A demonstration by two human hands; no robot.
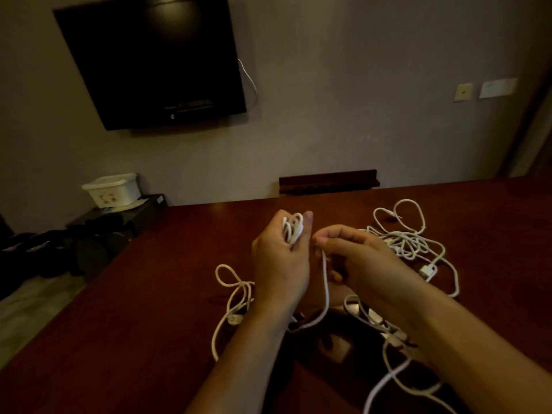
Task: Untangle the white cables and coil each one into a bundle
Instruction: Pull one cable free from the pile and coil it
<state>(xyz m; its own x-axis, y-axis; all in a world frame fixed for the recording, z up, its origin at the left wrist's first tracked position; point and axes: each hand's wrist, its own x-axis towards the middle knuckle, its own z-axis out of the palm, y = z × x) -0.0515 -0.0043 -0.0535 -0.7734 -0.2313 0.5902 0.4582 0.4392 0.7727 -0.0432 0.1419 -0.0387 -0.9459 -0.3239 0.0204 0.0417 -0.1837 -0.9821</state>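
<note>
Over a dark red bench (134, 324), the left hand (280, 258) is curled round a small coil (293, 230) of white cable, its loops showing between thumb and fingers. Just to its right, the right hand (355, 258) pinches a strand (326, 288) between thumb and forefinger; that strand drops from the pinch, passes between the two wrists and curves away beneath the left forearm. Beyond and to the right of the right hand lies a loose tangle (412, 234) of white cables on the bench, with a white plug (427, 271) at its near edge. Left of the left wrist sits a second loop of cable (233, 291), knotted on itself. More cable (397, 375) trails under and in front of the right forearm, toward the person. Far beyond the left hand a black screen (152, 61) hangs on the wall, and a white box (112, 191) stands off the bench's far left corner. The light is dim, and how the strands join cannot be told
</note>
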